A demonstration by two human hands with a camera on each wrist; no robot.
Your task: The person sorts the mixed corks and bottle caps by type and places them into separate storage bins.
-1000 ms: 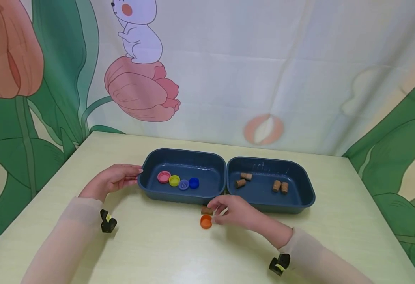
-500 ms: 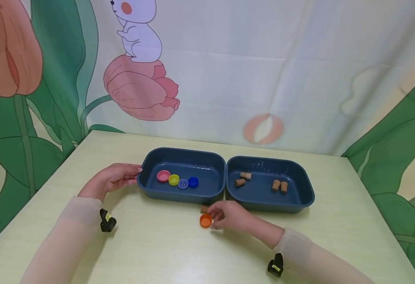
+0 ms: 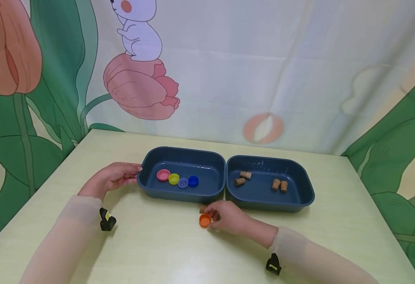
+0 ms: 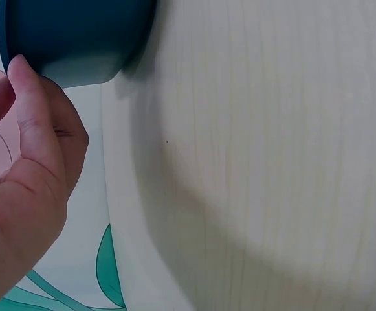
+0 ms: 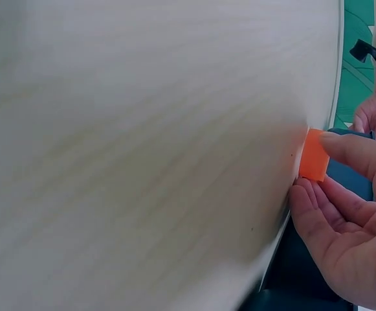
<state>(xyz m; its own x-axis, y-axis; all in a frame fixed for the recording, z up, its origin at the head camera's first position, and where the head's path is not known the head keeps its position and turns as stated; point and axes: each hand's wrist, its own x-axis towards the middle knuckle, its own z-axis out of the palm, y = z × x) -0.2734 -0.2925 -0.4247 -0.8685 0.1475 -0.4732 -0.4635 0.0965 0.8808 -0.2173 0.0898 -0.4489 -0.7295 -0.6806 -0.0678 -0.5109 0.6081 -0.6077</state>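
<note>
On the table in front of the trays sits an orange bottle cap (image 3: 205,221). My right hand (image 3: 228,217) pinches it at its right side, thumb on one edge and fingertips on the other; the right wrist view shows the orange cap (image 5: 314,155) between them. Just behind it, a cork (image 3: 202,208) is partly covered by the right fingers. At the far left, my left hand (image 3: 116,176) holds the end rim of the left dark blue tray (image 3: 182,196). The left wrist view has the left hand (image 4: 32,149) with a fingertip against that rim.
Inside the left tray lie pink (image 3: 163,175), yellow (image 3: 173,179), lilac (image 3: 183,183) and blue caps (image 3: 193,181). The right dark blue tray (image 3: 269,206) stands against it, with several corks (image 3: 276,184) inside. A printed curtain (image 3: 207,79) hangs behind the table.
My right hand has moved slightly left and down, closing its thumb and fingertips round the orange bottle cap. The left hand stays at the tray's end.
</note>
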